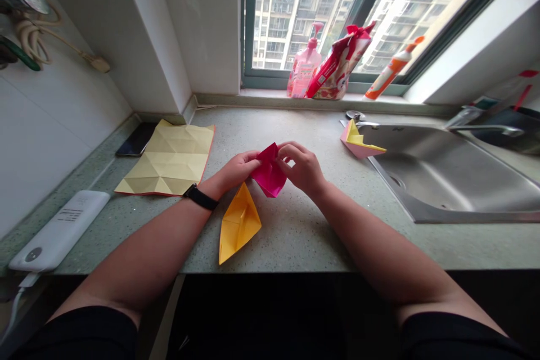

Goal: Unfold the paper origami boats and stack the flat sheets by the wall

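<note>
Between my two hands is a folded piece of magenta origami paper, held just above the counter. My left hand, with a black band on its wrist, grips the paper's left edge between thumb and fingers. The fingers of my right hand pinch its right upper edge, thumb and forefinger curled together. Close below my left hand lies a yellow folded paper boat, near the counter's front edge. A pink and yellow paper boat rests by the sink's left rim.
Left on the counter are a creased pale-yellow sheet, a dark phone partly under it, and a white power bank with a cable. A steel sink is at right. Bottles and a red bag stand on the windowsill.
</note>
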Available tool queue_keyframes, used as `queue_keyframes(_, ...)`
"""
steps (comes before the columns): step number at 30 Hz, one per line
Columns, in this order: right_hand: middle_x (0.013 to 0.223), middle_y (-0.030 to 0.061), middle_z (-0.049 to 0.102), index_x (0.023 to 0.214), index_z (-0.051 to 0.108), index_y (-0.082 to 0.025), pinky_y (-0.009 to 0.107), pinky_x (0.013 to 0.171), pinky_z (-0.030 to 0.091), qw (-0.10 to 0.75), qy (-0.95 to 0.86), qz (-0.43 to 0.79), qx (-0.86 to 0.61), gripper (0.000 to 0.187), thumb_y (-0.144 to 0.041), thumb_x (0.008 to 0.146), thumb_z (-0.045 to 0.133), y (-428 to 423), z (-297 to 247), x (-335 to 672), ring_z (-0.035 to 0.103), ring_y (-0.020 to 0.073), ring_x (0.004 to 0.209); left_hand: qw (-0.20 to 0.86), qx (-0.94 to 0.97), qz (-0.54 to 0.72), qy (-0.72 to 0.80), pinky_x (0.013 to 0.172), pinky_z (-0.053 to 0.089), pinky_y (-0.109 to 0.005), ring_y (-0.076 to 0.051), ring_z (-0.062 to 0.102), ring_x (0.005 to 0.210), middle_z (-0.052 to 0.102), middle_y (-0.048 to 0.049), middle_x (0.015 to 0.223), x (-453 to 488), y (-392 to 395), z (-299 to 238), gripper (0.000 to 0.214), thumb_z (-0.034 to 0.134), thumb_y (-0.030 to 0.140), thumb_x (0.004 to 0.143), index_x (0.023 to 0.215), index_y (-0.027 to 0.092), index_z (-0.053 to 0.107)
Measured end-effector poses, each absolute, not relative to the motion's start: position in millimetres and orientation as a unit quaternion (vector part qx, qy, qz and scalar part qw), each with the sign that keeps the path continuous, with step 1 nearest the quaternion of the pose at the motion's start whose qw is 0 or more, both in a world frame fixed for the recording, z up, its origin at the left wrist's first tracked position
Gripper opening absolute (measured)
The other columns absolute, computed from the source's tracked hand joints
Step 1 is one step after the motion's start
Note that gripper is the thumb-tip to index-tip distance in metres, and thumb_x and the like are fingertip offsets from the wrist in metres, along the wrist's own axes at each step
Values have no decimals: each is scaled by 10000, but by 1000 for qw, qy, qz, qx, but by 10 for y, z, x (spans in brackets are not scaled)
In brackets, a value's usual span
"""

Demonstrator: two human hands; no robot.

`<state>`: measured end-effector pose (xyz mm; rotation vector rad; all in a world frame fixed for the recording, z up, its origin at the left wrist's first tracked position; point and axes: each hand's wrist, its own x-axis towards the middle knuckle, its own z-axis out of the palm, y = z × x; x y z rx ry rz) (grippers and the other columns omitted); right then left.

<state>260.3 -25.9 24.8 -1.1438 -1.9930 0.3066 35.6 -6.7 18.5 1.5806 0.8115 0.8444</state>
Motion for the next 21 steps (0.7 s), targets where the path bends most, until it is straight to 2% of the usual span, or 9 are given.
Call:
queue_keyframes(5, 1178, 76, 791, 943, 762, -286, 457, 916, 629, 404, -775, 87, -478, 128, -383, 999, 701, -263, 281, 2575, 737, 277, 1036, 541, 663, 386, 346, 894, 572, -334, -216, 731, 973, 794, -77, 1100, 329, -14, 139, 324, 658, 342, 904, 1153, 157, 753)
queue_keyframes(9, 1138, 89, 791, 1006, 786, -265, 433, 829, 649, 435, -752, 109, -484, 162, -411, 987, 721, -235, 262, 2535, 740, 275, 1013, 500, 682, 404, 349, 939, 585, -341, -217, 739, 1036, 792, -86, 1154, 333, 15, 100, 313, 641, 290, 933, 1207, 169, 731)
queue_keyframes(12, 1079, 84, 777, 979, 788, -249, 403, 785, 655, 470, -719, 134, -494, 189, -418, 987, 702, -204, 242, 2501, 736, 254, 965, 470, 698, 411, 352, 916, 598, -333, -215, 742, 1030, 790, -95, 1151, 354, 35, 65, 331, 657, 288, 943, 1246, 169, 718)
queue_keyframes(16, 1054, 69, 745, 921, 776, -253, 369, 767, 647, 522, -678, 201, -477, 249, -489, 970, 712, -146, 209, 2486, 720, 235, 979, 427, 699, 437, 372, 861, 605, -321, -196, 747, 950, 797, -92, 1175, 382, 72, 11, 336, 644, 273, 952, 1268, 185, 717)
queue_keyframes(21, 989, 42, 720, 871, 756, -258, 362, 819, 602, 559, -633, 337, -415, 301, -555, 880, 801, -99, 213, 2501, 693, 219, 957, 358, 691, 471, 416, 885, 600, -329, -213, 754, 968, 810, -97, 1200, 370, 88, 20, 280, 637, 293, 977, 1205, 185, 759)
